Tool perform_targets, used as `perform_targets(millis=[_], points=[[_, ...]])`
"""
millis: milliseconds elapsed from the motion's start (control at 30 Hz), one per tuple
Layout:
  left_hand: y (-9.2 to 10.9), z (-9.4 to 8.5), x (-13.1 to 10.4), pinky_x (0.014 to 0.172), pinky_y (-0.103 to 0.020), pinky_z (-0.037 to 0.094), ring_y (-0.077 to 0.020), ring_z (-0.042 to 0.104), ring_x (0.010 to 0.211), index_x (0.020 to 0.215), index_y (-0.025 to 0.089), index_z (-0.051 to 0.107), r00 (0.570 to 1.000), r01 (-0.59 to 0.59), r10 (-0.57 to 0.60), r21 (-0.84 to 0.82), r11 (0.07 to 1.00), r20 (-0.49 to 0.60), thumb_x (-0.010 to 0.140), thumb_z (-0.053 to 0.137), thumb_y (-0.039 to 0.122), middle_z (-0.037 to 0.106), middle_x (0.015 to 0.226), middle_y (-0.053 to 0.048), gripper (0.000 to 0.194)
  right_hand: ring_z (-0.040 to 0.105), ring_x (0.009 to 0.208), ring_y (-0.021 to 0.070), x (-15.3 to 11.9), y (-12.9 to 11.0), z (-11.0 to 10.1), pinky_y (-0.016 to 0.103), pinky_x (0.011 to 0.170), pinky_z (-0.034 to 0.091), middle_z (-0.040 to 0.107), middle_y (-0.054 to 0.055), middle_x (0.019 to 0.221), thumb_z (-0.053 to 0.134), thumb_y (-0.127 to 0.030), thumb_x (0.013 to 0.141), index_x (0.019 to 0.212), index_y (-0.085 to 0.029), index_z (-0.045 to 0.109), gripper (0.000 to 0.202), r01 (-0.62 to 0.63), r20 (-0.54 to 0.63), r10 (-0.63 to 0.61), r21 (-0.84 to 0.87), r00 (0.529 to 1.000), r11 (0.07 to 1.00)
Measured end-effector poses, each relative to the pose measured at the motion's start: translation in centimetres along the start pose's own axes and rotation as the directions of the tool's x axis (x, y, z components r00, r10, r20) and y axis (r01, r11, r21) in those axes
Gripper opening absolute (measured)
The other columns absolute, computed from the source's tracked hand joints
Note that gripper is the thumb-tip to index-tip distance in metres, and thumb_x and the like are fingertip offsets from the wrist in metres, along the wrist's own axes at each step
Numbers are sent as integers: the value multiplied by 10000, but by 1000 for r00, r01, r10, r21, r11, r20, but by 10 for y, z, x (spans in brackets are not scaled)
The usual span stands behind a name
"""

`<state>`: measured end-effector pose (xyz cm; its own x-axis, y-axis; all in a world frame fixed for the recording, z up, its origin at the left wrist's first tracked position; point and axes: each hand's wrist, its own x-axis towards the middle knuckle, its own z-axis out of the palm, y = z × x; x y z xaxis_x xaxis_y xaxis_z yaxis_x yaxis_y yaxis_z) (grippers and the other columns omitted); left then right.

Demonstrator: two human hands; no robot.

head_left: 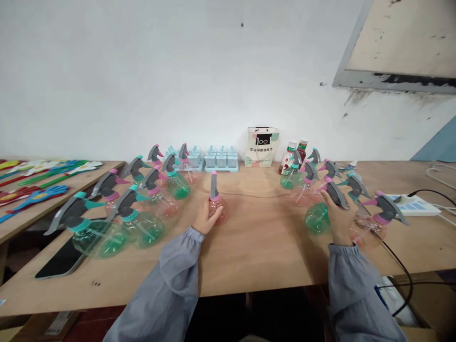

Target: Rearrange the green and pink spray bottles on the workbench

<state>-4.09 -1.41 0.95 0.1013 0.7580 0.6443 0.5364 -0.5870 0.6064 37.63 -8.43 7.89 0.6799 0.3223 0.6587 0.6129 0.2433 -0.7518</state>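
Note:
Near the middle of the table, my left hand is wrapped round a pink spray bottle, which stands upright with a grey trigger head. On the right, my right hand closes around the upper part of a spray bottle, and a grey trigger head shows between thumb and fingers. Which body belongs to that head is partly hidden. A green spray bottle body is just left of this hand, and a pink spray bottle stands to its right.
Several pink and green spray bottles stand at left, more behind my right hand. At the back are pale-blue ice-pop moulds, a paper bag and small bottles. A phone lies front left; a power strip with cables at right.

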Motion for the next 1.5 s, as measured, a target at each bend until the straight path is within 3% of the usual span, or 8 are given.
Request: perform_targets(millis=[500, 800, 1000, 1100, 1167, 1233, 1367, 1500], points=[[-1, 2, 0, 1030, -504, 489, -306, 624, 1145, 1263, 211, 534, 1000, -3, 3, -17, 1000, -5, 895, 578, 464, 663, 1152, -145, 448, 591, 705, 200, 31, 46, 22, 417, 779, 542, 632, 25, 712, 780, -668, 605, 796, -162, 683, 549, 22, -44, -19, 58, 999, 998], [-5, 3, -2, 1032, -476, 480, -294, 626, 1131, 1272, 201, 551, 1000, 16, -17, -48, 999, -25, 883, 613, 471, 655, 1162, -143, 478, 715, 928, 265, 27, 40, 13, 486, 924, 545, 685, 51, 928, 841, -563, 627, 1128, -192, 571, 679, 130, -30, -127, 211, 992, 969], [-2, 9, -4, 1015, -481, 480, -299, 632, 1107, 1253, 174, 557, 999, 32, -32, -18, 999, -9, 895, 582, 495, 658, 1116, -151, 481, 686, 983, 280, -12, 0, 11, 529, 920, 528, 651, 82, 1041, 625, -619, 844, 1088, -251, 532, 452, 500, -327, -431, 164, 841, 851], [5, 21, -11, 1009, -503, 474, -320, 618, 1145, 1311, 154, 528, 1000, 27, -27, 30, 999, 11, 906, 546, 490, 649, 1183, -176, 526, 673, 946, 235, -54, -39, 28, 503, 931, 531, 667, 33, 978, 621, -391, 906, 1028, -247, 589, 191, 505, -4, -524, 276, 852, 818], [14, 31, -16, 1001, -512, 476, -333, 604, 1180, 1384, 158, 489, 1000, -17, 16, 48, 999, 27, 919, 510, 462, 636, 1242, -189, 556, 659, 1074, 245, -83, -63, 46, 481, 982, 524, 678, 76, 1117, 644, -333, 902, 1160, -238, 598, 279, 359, 364, -471, 335, 804, 871], [25, 41, -22, 970, -504, 494, -333, 614, 1163, 1455, 186, 441, 996, -79, 75, 64, 995, 53, 925, 494, 441, 634, 1270, -191, 591, 597, 1242, 282, -108, -81, 66, 513, 1085, 467, 626, 131, 1301, 683, -403, 871, 1285, -229, 546, 470, 190, 556, -377, 365, 741, 911], [50, 54, -29, 906, -445, 527, -300, 640, 1142, 1534, 292, 368, 964, -247, 232, 114, 962, 127, 907, 554, 443, 652, 1284, -158, 671, 459, 1413, 328, -134, -101, 98, 540, 1156, 403, 460, 190, 1517, 763, -487, 781, 1478, -219, 359, 849, -75, 749, -274, 396, 603, 915], [67, 41, -29, 845, -389, 535, -266, 669, 1065, 1484, 313, 441, 919, -394, 381, 167, 904, 104, 895, 592, 451, 689, 1206, -112, 624, 566, 1313, 262, -134, -107, 109, 468, 1104, 466, 562, 144, 1415, 652, -414, 880, 1462, -257, 383, 660, -201, 784, -260, 436, 564, 877]])
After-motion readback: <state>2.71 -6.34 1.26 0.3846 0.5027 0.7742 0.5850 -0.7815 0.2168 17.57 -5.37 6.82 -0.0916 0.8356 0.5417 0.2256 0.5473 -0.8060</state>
